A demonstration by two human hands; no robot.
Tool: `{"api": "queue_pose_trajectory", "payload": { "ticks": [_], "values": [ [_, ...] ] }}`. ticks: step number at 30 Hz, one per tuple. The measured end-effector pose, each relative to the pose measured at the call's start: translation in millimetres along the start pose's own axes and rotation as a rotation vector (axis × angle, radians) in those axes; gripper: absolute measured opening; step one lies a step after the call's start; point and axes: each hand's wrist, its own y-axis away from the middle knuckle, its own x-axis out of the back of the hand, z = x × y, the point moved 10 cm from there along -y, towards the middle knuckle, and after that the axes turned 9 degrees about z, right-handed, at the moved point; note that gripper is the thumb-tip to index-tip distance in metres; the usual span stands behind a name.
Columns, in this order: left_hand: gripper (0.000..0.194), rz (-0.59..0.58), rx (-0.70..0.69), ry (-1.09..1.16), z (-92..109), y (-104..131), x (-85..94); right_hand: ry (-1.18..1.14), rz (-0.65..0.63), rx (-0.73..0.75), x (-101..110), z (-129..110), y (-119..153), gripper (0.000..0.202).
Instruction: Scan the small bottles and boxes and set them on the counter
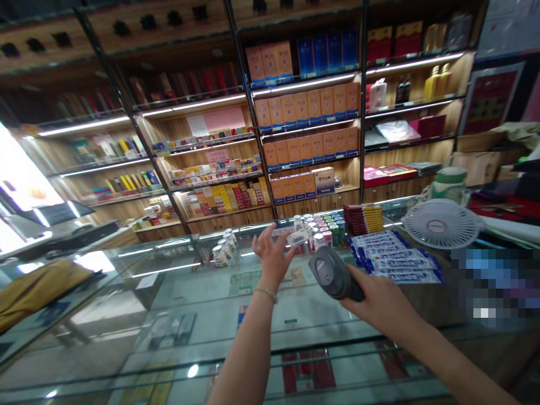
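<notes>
My left hand (pixel 272 256), with a bracelet at the wrist, reaches over the glass counter. Its thumb and index finger are around a small pale tub (pixel 297 238) turned on its side with a barcode label showing; the exact contact is blurred. Another pale labelled piece (pixel 282 230) shows by the fingertips. In my right hand (pixel 371 295) is a grey handheld barcode scanner (pixel 331 274), its head raised toward the left hand. Just behind stand rows of small lidded tubs (pixel 335 228) in several colours. A shorter row of white-lidded tubs (pixel 225 248) stands to the left.
Blue-and-white packets (pixel 392 256) lie right of the scanner, beside a stack of red and yellow boxes (pixel 363 219). A white round fan (pixel 441 223) and a green-and-white jug (pixel 449 183) stand farther right. Lit wooden shelves hold orange boxes (pixel 299 109). Yellow-brown cloth (pixel 42 287) lies at left.
</notes>
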Motion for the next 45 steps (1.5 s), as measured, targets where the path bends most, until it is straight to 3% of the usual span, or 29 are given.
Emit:
{"api": "queue_pose_trajectory", "payload": {
  "ticks": [4,9,12,24,33,41,45],
  "values": [
    [0.04,0.005,0.007,0.002,-1.1,0.6,0.1,0.12,-0.003,0.08,-14.6,2.5,-8.4,0.028],
    [0.04,0.004,0.023,0.012,-3.6,1.3,-1.5,0.192,0.223,0.308,-27.8,-3.9,-13.1,0.025],
    [0.04,0.002,0.034,0.016,-4.6,0.9,-1.4,0.217,0.256,0.347,-38.7,-2.7,-12.2,0.028],
    [0.046,-0.032,0.048,0.032,-7.5,3.9,-6.5,0.171,-0.101,0.341,-65.3,-1.6,-6.3,0.046],
    [0.043,-0.025,0.062,0.036,-7.7,2.8,-4.4,0.195,-0.096,0.377,-61.4,-3.8,-2.7,0.068],
    [0.042,-0.013,0.071,0.043,-11.5,4.2,-4.4,0.179,-0.036,0.33,-54.0,2.8,-6.5,0.065],
    [0.042,0.006,0.06,0.034,-11.7,4.6,-3.8,0.165,0.069,0.329,-45.3,6.1,-19.1,0.057]
  ]
}}
